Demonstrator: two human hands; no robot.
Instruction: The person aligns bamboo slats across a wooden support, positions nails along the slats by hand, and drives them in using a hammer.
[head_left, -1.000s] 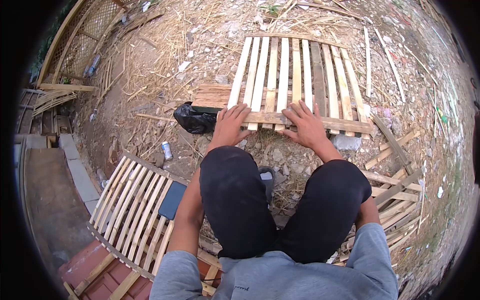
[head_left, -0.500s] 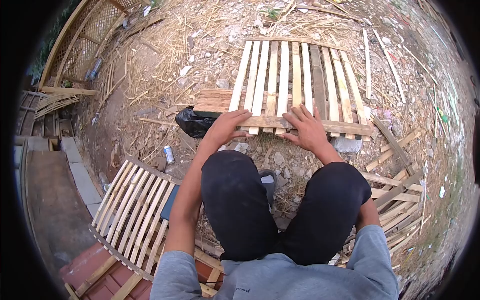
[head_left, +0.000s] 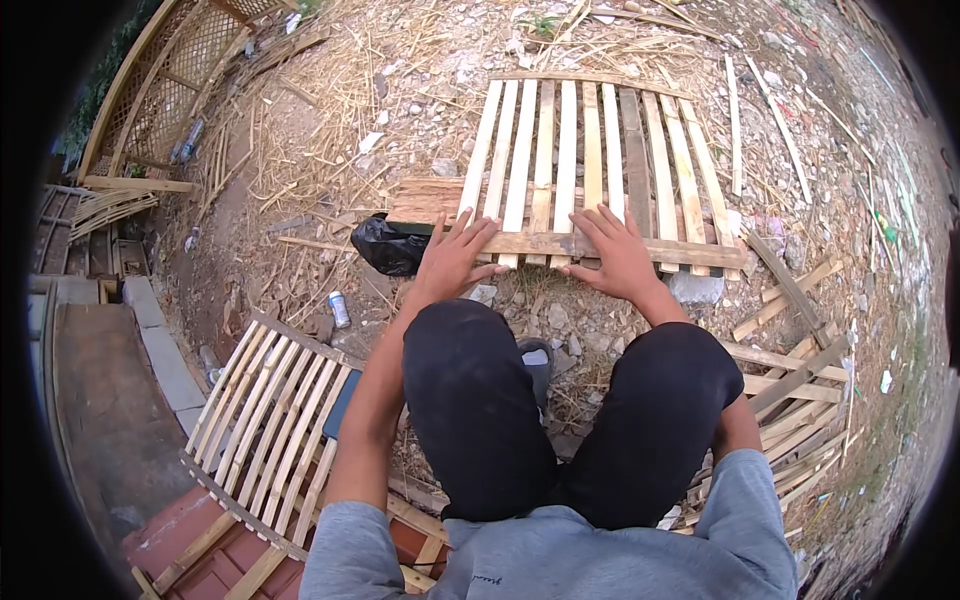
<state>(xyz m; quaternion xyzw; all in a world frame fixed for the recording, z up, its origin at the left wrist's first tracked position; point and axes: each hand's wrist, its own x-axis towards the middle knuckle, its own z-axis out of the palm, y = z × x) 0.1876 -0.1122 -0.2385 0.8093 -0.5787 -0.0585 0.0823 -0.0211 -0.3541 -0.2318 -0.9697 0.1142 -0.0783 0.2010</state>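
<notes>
A slatted wooden panel (head_left: 593,150) lies in front of my knees, with pale slats and one darker slat. A crosspiece (head_left: 690,255) runs along its near edge. My left hand (head_left: 455,258) rests on the crosspiece's left end, fingers spread forward and thumb along the near edge. Farther right on the same crosspiece is my right hand (head_left: 612,255), also open, its fingers fanned over the slats and its thumb at the near edge. Under the panel's left side shows a rough reddish-brown board (head_left: 425,198). A black plastic bag (head_left: 387,245) sits just left of my left hand.
Another slatted panel (head_left: 268,425) lies at lower left, over a reddish surface. A can (head_left: 339,310) rests on the ground left of my knees. Loose wooden slats (head_left: 800,400) are piled at right. A lattice panel (head_left: 165,85) stands at upper left. Straw and rubble cover the ground.
My left hand has turned so its fingers point farther forward and spread wider. My right hand's fingers have fanned out slightly. The panel looks unmoved.
</notes>
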